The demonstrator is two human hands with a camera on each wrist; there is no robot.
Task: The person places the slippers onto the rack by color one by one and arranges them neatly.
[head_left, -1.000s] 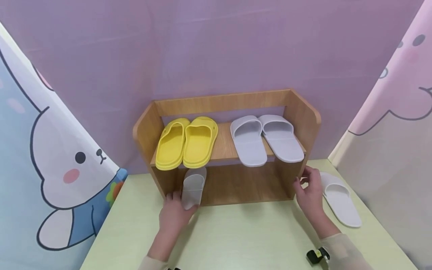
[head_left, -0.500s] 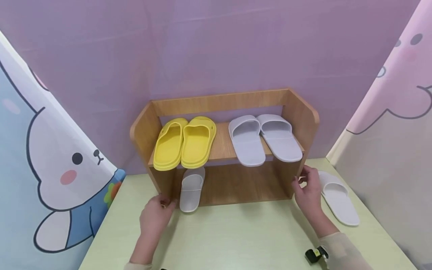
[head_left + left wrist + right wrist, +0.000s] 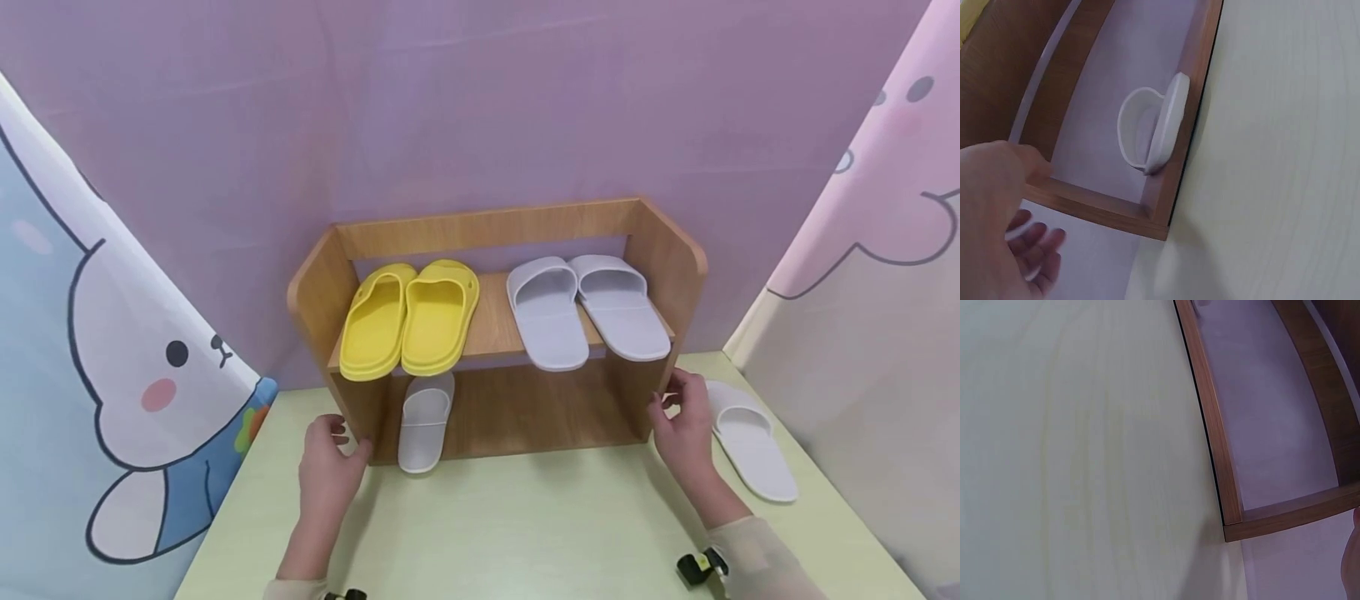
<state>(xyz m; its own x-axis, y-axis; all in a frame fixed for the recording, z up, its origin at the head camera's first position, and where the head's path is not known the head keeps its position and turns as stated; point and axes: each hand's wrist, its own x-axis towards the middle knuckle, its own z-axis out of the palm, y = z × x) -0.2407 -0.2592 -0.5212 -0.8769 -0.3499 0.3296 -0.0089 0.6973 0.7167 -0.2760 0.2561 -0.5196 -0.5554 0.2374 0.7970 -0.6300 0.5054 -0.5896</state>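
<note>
A wooden two-tier shoe rack (image 3: 495,223) stands on the table. On its upper shelf sit a pair of yellow clogs (image 3: 405,321) and a pair of pale grey slippers (image 3: 588,312). One small grey slipper (image 3: 426,423) lies at the left of the lower shelf, toe inward; the left wrist view also shows this slipper (image 3: 1169,125). My left hand (image 3: 327,467) touches the front edge of the left side panel with its thumb, its other fingers loosely bent outside. My right hand (image 3: 686,421) rests against the right side panel, fingers partly hidden behind it.
Another pale slipper (image 3: 753,442) lies on the table (image 3: 517,525), just right of my right hand. A purple cloth backdrop (image 3: 480,100) hangs behind the rack. Cartoon-printed cloths flank both sides, the rabbit one (image 3: 135,417) on the left.
My left hand has let go of the small slipper on the lower shelf and moved left to the rack's left side panel. My right hand has stayed at the right panel.
</note>
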